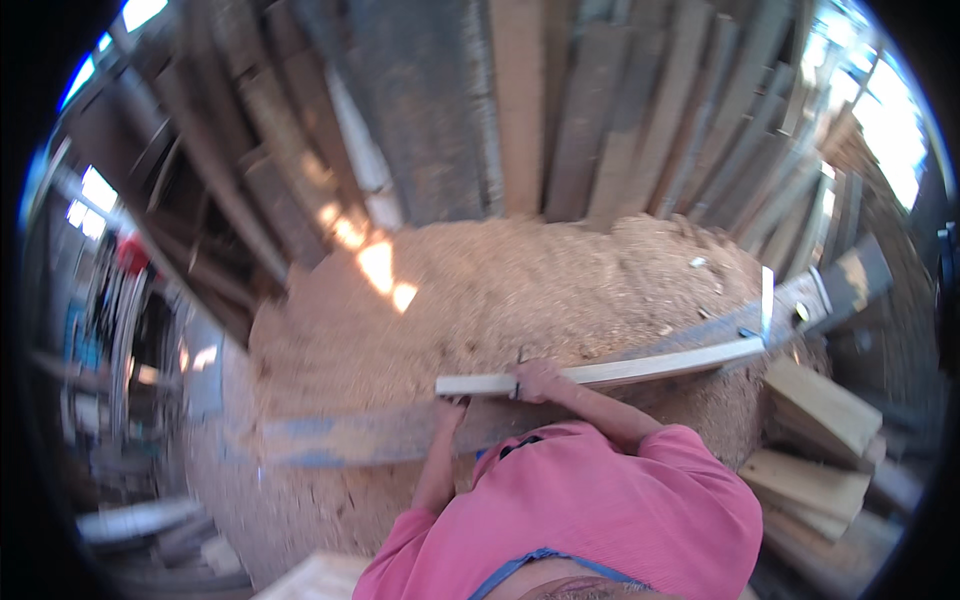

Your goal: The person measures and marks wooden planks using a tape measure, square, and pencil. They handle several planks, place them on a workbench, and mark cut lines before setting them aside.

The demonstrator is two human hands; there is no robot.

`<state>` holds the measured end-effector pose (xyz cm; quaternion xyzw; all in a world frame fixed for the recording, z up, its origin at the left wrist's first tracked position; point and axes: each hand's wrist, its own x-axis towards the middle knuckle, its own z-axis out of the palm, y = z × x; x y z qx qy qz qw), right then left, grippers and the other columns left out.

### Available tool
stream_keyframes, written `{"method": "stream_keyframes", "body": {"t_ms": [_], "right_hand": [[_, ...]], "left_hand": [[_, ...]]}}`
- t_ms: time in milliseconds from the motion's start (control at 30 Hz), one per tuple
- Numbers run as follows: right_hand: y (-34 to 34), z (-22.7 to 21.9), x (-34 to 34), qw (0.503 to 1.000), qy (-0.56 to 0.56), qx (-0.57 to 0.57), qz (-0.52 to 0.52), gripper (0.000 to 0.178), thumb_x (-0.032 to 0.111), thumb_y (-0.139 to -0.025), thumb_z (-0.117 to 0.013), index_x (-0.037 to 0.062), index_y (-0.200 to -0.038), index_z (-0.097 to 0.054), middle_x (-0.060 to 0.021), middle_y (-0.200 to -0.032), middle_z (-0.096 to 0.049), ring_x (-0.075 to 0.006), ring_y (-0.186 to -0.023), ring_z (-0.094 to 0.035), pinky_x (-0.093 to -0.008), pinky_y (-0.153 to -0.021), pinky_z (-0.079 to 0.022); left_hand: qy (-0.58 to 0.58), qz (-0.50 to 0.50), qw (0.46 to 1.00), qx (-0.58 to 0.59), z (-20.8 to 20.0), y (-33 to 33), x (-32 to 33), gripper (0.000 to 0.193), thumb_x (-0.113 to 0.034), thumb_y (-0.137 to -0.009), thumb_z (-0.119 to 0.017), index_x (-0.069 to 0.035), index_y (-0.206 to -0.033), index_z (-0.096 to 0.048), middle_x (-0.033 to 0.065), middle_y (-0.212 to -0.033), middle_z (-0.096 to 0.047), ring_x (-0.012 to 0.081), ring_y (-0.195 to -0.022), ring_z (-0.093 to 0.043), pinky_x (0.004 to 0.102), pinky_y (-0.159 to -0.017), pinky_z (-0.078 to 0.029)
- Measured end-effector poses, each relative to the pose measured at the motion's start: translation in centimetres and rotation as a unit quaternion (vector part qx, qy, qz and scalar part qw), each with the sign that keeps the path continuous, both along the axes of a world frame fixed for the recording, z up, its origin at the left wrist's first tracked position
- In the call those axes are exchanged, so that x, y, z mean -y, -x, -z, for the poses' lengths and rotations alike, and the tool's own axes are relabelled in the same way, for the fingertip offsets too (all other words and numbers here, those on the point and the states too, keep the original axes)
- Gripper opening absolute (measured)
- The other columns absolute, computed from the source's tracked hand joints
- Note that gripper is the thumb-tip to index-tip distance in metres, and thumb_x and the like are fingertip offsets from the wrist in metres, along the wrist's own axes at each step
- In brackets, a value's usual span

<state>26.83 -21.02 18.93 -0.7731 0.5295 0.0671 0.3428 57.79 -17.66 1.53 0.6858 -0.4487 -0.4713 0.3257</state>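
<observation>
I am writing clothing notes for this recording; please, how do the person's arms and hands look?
The pink sleeves are short and loose, part of a shirt with blue neckline trim. The forearms, left hand and right hand look bare; blur hides finer detail.

Left hand (451, 413) and right hand (540, 381), both bare: 2. Long, pale, squared wooden bar (660, 368): 1. Long, blue-grey, board-like worktop (375, 436): 1. Pink cloth shirt (600, 500): 1. Thick, pale wooden blocks (828, 408): at least 2, overlapping. Brown and grey wooden boards (592, 120): over ten; blur prevents exact count.
</observation>
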Motion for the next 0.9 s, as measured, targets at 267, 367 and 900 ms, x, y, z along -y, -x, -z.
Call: {"method": "stream_keyframes", "body": {"t_ms": [267,367,900], "right_hand": [[-2.2,1.5,-2.3,0.986,0.124,-0.055,0.094,0.033,0.02,-0.079,-0.073,0.0156,-0.111,-0.071,-0.016,-0.099,-0.076,-0.0376,-0.104,-0.074,-0.0627,-0.106,-0.04],[-3.5,2.0,-3.5,0.97,0.174,-0.091,0.144,0.028,0.027,-0.08,-0.076,0.018,-0.106,-0.073,-0.0123,-0.092,-0.076,-0.035,-0.104,-0.072,-0.0598,-0.104,-0.038],[-3.0,-6.3,-16.5,0.675,0.367,-0.03,0.64,0.088,0.042,-0.083,-0.086,0.0053,-0.153,-0.047,-0.0242,-0.155,-0.05,-0.0421,-0.141,-0.048,-0.0498,-0.119,-0.037]], "left_hand": [[0.03,0.211,0.976,0.034,-1.8,-2.8,4.4,0.054,-0.007,-0.081,-0.091,-0.003,-0.127,-0.065,0.0109,-0.117,-0.075,0.0197,-0.108,-0.072,0.0348,-0.094,-0.059],[-0.006,0.262,0.958,-0.113,-2.5,-3.3,5.9,0.055,-0.011,-0.078,-0.094,-0.004,-0.125,-0.066,0.0084,-0.112,-0.076,0.0182,-0.104,-0.072,0.0337,-0.092,-0.059],[0.305,0.525,0.792,-0.062,-24.6,3.6,3.7,0.048,-0.027,-0.072,-0.091,-0.005,-0.111,-0.074,0.0154,-0.096,-0.075,0.0334,-0.085,-0.074,0.0421,-0.074,-0.059]]}}
